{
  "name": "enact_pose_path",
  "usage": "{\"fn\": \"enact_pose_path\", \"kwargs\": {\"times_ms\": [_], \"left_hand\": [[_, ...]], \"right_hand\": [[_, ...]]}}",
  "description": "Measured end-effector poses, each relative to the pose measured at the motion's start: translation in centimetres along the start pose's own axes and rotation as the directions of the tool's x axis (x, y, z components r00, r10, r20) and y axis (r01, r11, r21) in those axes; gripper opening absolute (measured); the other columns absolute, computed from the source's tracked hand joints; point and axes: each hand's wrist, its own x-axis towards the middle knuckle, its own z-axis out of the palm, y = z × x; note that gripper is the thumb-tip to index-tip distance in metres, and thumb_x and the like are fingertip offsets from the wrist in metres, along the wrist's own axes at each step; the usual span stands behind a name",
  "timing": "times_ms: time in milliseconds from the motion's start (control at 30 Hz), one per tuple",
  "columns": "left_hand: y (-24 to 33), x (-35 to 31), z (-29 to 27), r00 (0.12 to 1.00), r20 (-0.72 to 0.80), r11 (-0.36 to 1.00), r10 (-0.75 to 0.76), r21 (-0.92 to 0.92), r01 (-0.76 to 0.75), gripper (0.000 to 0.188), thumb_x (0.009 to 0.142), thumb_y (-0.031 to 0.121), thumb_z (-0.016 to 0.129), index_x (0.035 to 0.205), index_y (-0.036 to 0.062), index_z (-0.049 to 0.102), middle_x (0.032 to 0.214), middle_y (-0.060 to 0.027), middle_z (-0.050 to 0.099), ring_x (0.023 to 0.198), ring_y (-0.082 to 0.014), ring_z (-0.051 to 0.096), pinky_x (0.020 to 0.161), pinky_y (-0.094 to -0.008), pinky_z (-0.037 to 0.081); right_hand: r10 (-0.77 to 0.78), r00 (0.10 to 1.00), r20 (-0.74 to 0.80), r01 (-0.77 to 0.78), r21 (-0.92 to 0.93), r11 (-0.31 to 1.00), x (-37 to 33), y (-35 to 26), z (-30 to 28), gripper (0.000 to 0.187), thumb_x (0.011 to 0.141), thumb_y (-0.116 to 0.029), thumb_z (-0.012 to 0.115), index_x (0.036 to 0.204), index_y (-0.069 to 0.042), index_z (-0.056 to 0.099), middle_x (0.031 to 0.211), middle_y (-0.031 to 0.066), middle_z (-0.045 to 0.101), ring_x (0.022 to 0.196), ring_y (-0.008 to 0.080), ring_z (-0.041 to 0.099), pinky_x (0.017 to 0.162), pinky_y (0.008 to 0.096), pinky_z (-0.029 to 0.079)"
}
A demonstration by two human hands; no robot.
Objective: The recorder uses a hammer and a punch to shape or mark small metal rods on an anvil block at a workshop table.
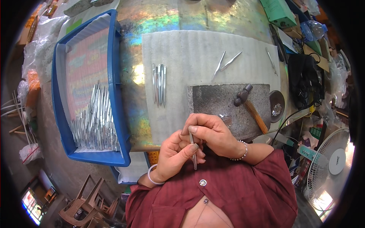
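Close to my chest, both hands are closed on a slim metal pair of tweezers [194,162], held nearly upright. My left hand [174,152] pinches its middle with thumb and fingers. At its upper end, the thumb and fingertips of my right hand [213,133] grip it; the tip is partly hidden. Just beyond my right hand lies a dark, rough flat block [211,97], bearing a hammer [255,116] with a wooden handle. A small row of tweezers [159,85] lies on the white foam sheet [182,49], and two loose tweezers [230,60] rest beyond the block.
On the left, a blue tray [117,72] holds many shiny tweezers [97,121]. A round dark dish [276,104] with something shiny sits right of the block. Farther right are a black bag [304,79], a green box [279,13] and a white fan [330,167].
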Motion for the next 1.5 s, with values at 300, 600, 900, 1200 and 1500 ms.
{"fn": "enact_pose_path", "kwargs": {"times_ms": [300, 600, 900, 1200, 1500], "left_hand": [[0.0, -0.1, 0.1, 1.0, -0.009, 1.0, -0.004, 0.006, 0.004, 0.019, 0.093, 0.006, 0.051, 0.11, -0.0014, 0.047, 0.094, -0.0114, 0.058, 0.079, -0.0171, 0.063, 0.07, -0.032, 0.057], [-0.1, -0.1, 0.4, 0.999, -0.032, 1.0, -0.008, 0.027, 0.009, 0.019, 0.092, 0.007, 0.052, 0.11, -0.0013, 0.048, 0.094, -0.0113, 0.059, 0.079, -0.0172, 0.064, 0.07, -0.0316, 0.057], [-0.1, -0.5, 0.9, 0.999, -0.033, 0.999, 0.0, 0.046, 0.002, 0.02, 0.093, 0.007, 0.052, 0.109, -0.0018, 0.048, 0.094, -0.0117, 0.059, 0.079, -0.0175, 0.064, 0.069, -0.0313, 0.057], [-0.4, -0.3, 1.1, 1.0, -0.028, 0.998, 0.005, 0.059, -0.004, 0.021, 0.093, 0.008, 0.052, 0.11, -0.0024, 0.047, 0.095, -0.013, 0.059, 0.078, -0.0179, 0.064, 0.068, -0.0312, 0.057], [-0.4, -0.1, 1.4, 1.0, -0.003, 0.996, 0.03, 0.078, -0.03, 0.016, 0.093, 0.008, 0.052, 0.104, -0.0023, 0.047, 0.084, -0.0155, 0.063, 0.071, -0.0198, 0.065, 0.065, -0.0302, 0.056]], "right_hand": [[0.002, 1.0, -0.01, -0.001, 0.021, 1.0, -0.1, 0.0, 0.1, 0.017, 0.093, -0.013, 0.045, 0.09, -0.002, 0.058, 0.067, -0.0034, 0.052, 0.058, 0.0018, 0.043, 0.052, 0.0182, 0.036], [-0.019, 1.0, 0.007, 0.019, 0.038, 0.999, -0.4, 0.1, 0.0, 0.018, 0.094, -0.015, 0.045, 0.091, -0.003, 0.058, 0.067, -0.0041, 0.053, 0.057, 0.0014, 0.043, 0.052, 0.0179, 0.036], [-0.05, 0.999, 0.016, 0.049, 0.038, 0.998, -1.0, 0.0, 0.2, 0.017, 0.094, -0.013, 0.045, 0.092, -0.002, 0.057, 0.067, -0.0031, 0.053, 0.057, 0.0021, 0.045, 0.051, 0.0176, 0.036], [-0.058, 0.998, 0.038, 0.055, 0.08, 0.995, -1.4, -0.2, -0.1, 0.016, 0.094, -0.011, 0.044, 0.096, 0.0, 0.055, 0.067, -0.0004, 0.054, 0.053, 0.004, 0.048, 0.047, 0.0189, 0.039], [-0.106, 0.988, 0.114, 0.134, -0.274, 0.952, -4.0, -2.8, -1.7, 0.037, 0.091, -0.004, 0.049, 0.126, 0.0, 0.038, 0.1, 0.0052, 0.052, 0.08, 0.0072, 0.055, 0.066, 0.0216, 0.046]]}}
